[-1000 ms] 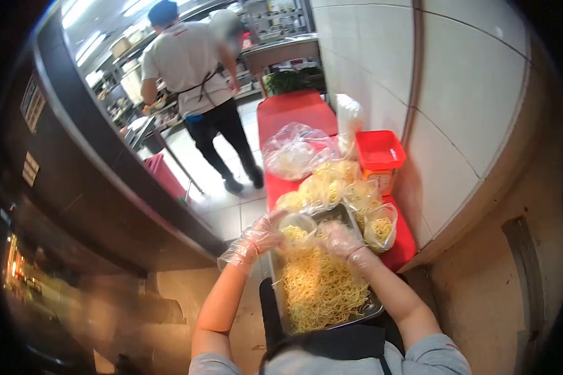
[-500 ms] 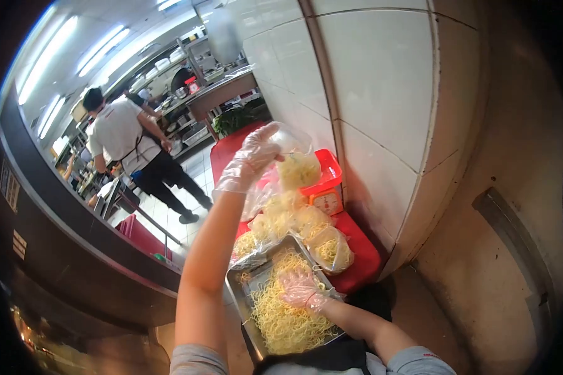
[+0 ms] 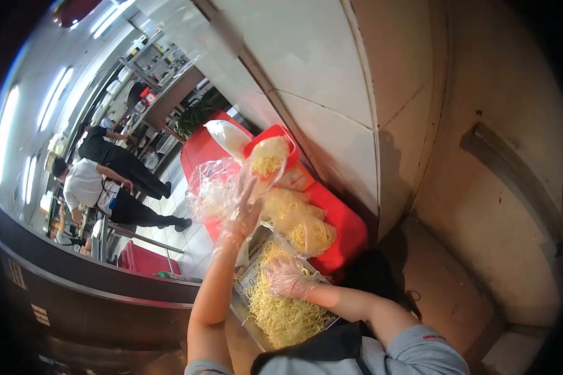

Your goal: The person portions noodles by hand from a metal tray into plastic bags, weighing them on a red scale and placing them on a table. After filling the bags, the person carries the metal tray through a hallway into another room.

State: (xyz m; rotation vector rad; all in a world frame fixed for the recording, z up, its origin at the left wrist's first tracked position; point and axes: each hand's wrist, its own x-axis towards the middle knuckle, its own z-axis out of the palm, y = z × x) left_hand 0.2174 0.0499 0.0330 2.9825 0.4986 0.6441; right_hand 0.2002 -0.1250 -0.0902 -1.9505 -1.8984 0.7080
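My left hand (image 3: 245, 203), in a clear plastic glove, is beside the red basket on the scale, its fingers stretched out and somewhat blurred. A clear bag of yellow noodles (image 3: 268, 160) rests in the red basket (image 3: 288, 139), close to my left fingertips. My gloved right hand (image 3: 286, 279) lies on the loose noodles (image 3: 281, 319) in the metal tray (image 3: 242, 306), with its fingers apart and their tips partly among the strands. More bagged noodles (image 3: 309, 234) stand just beyond the tray.
A red table (image 3: 344, 234) carries the bags and the orange scale (image 3: 296, 178). Crumpled clear plastic (image 3: 211, 190) and a white bag (image 3: 228, 136) lie on it. A tiled wall (image 3: 319, 56) borders the right. Two people (image 3: 84, 184) stand in the kitchen at left.
The noodle bag has gone from my raised left hand down into the red basket. My left hand is lower, and my right hand remains on the noodles. The view has turned right.
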